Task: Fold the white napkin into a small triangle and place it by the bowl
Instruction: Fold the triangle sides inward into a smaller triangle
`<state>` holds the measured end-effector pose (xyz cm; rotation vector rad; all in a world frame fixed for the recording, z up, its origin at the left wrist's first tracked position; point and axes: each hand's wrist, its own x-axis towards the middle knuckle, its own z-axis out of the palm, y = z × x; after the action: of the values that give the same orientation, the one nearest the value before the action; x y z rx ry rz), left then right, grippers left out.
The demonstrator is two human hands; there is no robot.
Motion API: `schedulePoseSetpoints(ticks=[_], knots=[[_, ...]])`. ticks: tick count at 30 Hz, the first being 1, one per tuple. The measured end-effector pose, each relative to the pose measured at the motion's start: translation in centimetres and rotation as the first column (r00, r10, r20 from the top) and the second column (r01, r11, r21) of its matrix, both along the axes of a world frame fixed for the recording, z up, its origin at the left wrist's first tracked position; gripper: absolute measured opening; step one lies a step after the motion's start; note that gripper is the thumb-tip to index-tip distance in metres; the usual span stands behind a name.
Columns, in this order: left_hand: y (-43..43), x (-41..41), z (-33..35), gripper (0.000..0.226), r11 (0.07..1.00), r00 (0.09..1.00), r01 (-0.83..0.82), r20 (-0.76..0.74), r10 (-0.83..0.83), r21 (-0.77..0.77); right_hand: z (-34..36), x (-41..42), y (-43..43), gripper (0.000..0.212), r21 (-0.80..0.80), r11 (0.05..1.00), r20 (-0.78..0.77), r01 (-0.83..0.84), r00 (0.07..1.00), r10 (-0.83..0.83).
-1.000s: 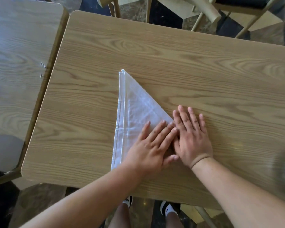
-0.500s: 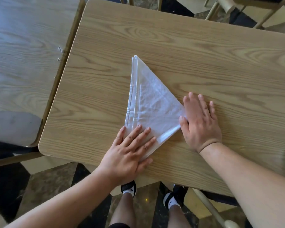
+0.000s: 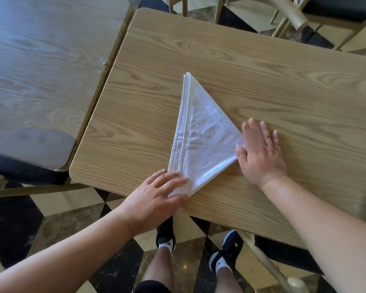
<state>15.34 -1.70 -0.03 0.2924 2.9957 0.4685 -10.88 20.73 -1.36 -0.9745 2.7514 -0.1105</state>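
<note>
The white napkin [image 3: 201, 140] lies flat on the wooden table [image 3: 262, 81], folded into a large triangle with one tip pointing away from me. My left hand [image 3: 156, 197] rests palm down on the napkin's near corner, at the table's front edge. My right hand [image 3: 260, 151] lies flat on the table, its thumb side touching the napkin's right corner. Neither hand grips the cloth. No bowl is in view.
A second wooden table [image 3: 40, 70] stands close on the left, with a narrow gap between the two. Chairs [image 3: 304, 15] stand beyond the far edge. My legs and shoes [image 3: 224, 256] show on the checkered floor below the near edge.
My hands have slid apart along the napkin's near fold: the left toward the near corner, the right off to the right corner. The camera view has shifted, and the dark object at the right edge is gone.
</note>
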Motion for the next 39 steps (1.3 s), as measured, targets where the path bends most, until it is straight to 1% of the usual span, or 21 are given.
schedulePoseSetpoints(ticks=[1, 3, 5, 7, 10, 12, 15, 17, 18, 21, 23, 25, 26, 28, 30, 32, 34, 36, 39], knots=[[0.3, 0.0, 0.2, 0.024, 1.0, 1.0, 0.005, -0.026, -0.004, 0.017, 0.4, 0.0, -0.1, 0.073, -0.034, 0.999, 0.023, 0.02, 1.0, -0.019], [0.6, 0.1, 0.8, 0.024, 1.0, 0.999, -0.006, -0.05, 0.007, 0.023, 1.6, 0.5, -0.1, 0.07, -0.186, 0.981, 0.013, 0.05, 0.999, -0.049], [0.5, 0.5, 1.1, 0.029, 0.999, 0.997, -0.047, -0.064, 0.048, 0.013, 2.7, 2.1, -0.1, 0.06, -0.349, 0.937, -0.08, -0.031, 0.997, 0.003], [0.5, 1.1, 1.2, 0.027, 0.996, 0.993, -0.085, -0.086, 0.085, 0.005, 3.3, 4.6, -0.1, 0.048, -0.417, 0.892, -0.115, -0.174, 0.984, 0.138], [0.7, 1.4, 1.3, 0.022, 0.992, 0.985, -0.125, -0.117, 0.125, 0.012, 4.0, 8.9, -0.5, 0.037, -0.385, 0.863, -0.005, -0.328, 0.935, 0.353], [0.8, 1.1, 1.3, 0.021, 0.989, 0.982, -0.148, -0.112, 0.15, 0.028, 4.0, 11.0, -0.7, 0.036, -0.328, 0.861, 0.041, -0.388, 0.905, 0.423], [1.3, 0.1, 2.0, 0.023, 0.963, 0.971, -0.217, -0.063, 0.229, 0.16, 3.7, 12.8, -1.3, 0.047, -0.209, 0.887, 0.065, -0.413, 0.899, 0.434], [2.0, -0.7, 2.9, 0.023, 0.932, 0.959, -0.262, -0.044, 0.281, 0.252, 3.3, 13.4, -1.6, 0.052, -0.181, 0.898, 0.039, -0.401, 0.909, 0.414], [2.4, -1.1, 3.3, 0.023, 0.919, 0.954, -0.278, -0.032, 0.298, 0.279, 3.1, 13.6, -1.7, 0.05, -0.19, 0.897, 0.015, -0.399, 0.912, 0.409], [3.0, -1.7, 4.5, 0.019, 0.897, 0.951, -0.3, 0.024, 0.309, 0.324, 2.7, 13.3, -2.1, 0.027, -0.296, 0.873, -0.046, -0.388, 0.919, 0.392], [2.4, -2.0, 4.9, 0.016, 0.896, 0.956, -0.286, 0.037, 0.292, 0.34, 2.6, 12.4, -2.1, 0.017, -0.347, 0.852, -0.044, -0.392, 0.914, 0.403], [0.8, -2.7, 4.5, 0.025, 0.904, 0.949, -0.3, 0.003, 0.314, 0.306, 2.7, 11.7, -2.0, 0.013, -0.387, 0.828, 0.002, -0.405, 0.898, 0.44], [-0.3, -3.2, 4.0, 0.031, 0.911, 0.938, -0.33, -0.024, 0.346, 0.249, 2.8, 11.4, -1.9, 0.013, -0.397, 0.822, 0.025, -0.408, 0.891, 0.454], [-2.3, -4.5, 2.6, 0.04, 0.914, 0.916, -0.393, -0.047, 0.399, 0.105, 3.3, 11.0, -2.0, 0.021, -0.4, 0.824, 0.058, -0.402, 0.886, 0.461], [-3.7, -6.0, 1.2, 0.045, 0.931, 0.93, -0.365, -0.035, 0.366, 0.02, 3.7, 10.5, -2.3, 0.027, -0.413, 0.83, 0.1, -0.375, 0.887, 0.451], [-4.7, -7.3, 0.2, 0.045, 0.96, 0.959, -0.279, -0.047, 0.278, -0.012, 4.0, 9.8, -2.8, 0.028, -0.42, 0.843, 0.158, -0.337, 0.887, 0.433], [-5.7, -8.4, -0.2, 0.044, 0.974, 0.972, -0.227, -0.067, 0.226, -0.014, 4.3, 9.2, -3.3, 0.023, -0.406, 0.858, 0.212, -0.316, 0.88, 0.425], [-6.3, -8.7, -0.4, 0.046, 0.976, 0.974, -0.216, -0.078, 0.213, -0.025, 4.5, 8.8, -3.7, 0.019, -0.377, 0.87, 0.252, -0.319, 0.868, 0.427], [-6.2, -8.2, -0.7, 0.047, 0.968, 0.963, -0.248, -0.114, 0.243, -0.033, 5.2, 8.0, -4.4, 0.016, -0.329, 0.887, 0.33, -0.324, 0.841, 0.429]])
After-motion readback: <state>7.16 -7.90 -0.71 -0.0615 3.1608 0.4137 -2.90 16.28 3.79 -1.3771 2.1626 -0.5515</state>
